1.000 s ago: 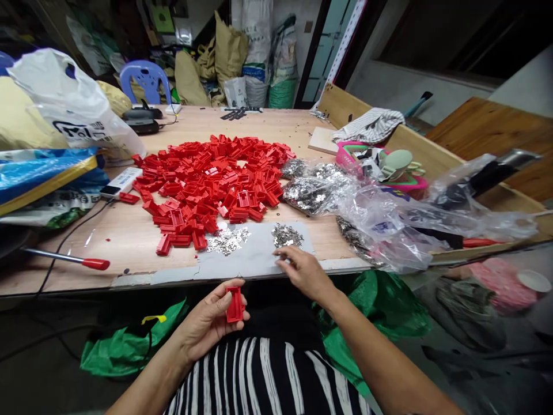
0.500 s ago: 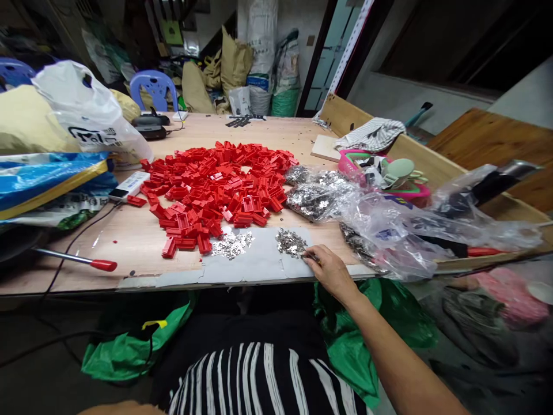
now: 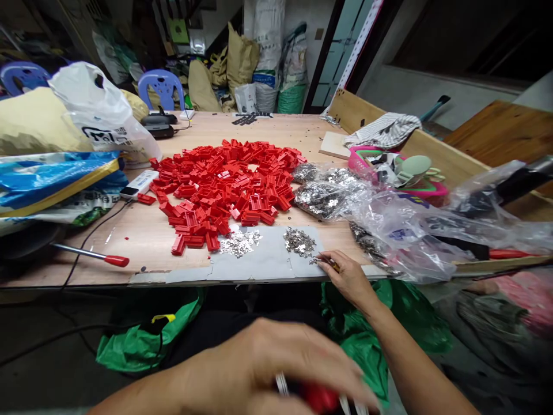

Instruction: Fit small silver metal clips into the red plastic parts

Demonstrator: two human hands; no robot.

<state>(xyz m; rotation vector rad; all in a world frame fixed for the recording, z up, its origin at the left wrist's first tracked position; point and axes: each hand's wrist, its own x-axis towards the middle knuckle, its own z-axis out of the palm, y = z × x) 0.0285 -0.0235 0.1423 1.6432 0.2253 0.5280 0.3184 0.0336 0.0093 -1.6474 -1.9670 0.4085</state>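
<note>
My right hand (image 3: 348, 276) pinches a thin pointed tool (image 3: 332, 264) with a yellowish-brown part, too small to name surely. Its tip reaches the near right edge of a pile of small flat metal pieces (image 3: 299, 242) on a grey sheet (image 3: 268, 262). Another pile of shinier metal pieces (image 3: 240, 243) lies to its left. Large and blurred in the foreground, my left hand (image 3: 263, 360) is above my lap, its fingers curled over a red plastic piece (image 3: 320, 397) that is only partly visible. Behind the sheet spreads a big heap of red plastic housings (image 3: 224, 181).
Clear bags of metal pieces (image 3: 322, 196) and a pink basket (image 3: 363, 161) crowd the right side. At left are a white plastic bag (image 3: 101, 109), a white device with a cable (image 3: 140, 183) and a red-tipped lever (image 3: 116, 261). Green bags (image 3: 129, 346) hang below the table edge.
My left hand has risen from the bottom edge into the foreground, with something red under its fingers. The camera view has shifted slightly; my right hand stays by the right-hand metal pile.
</note>
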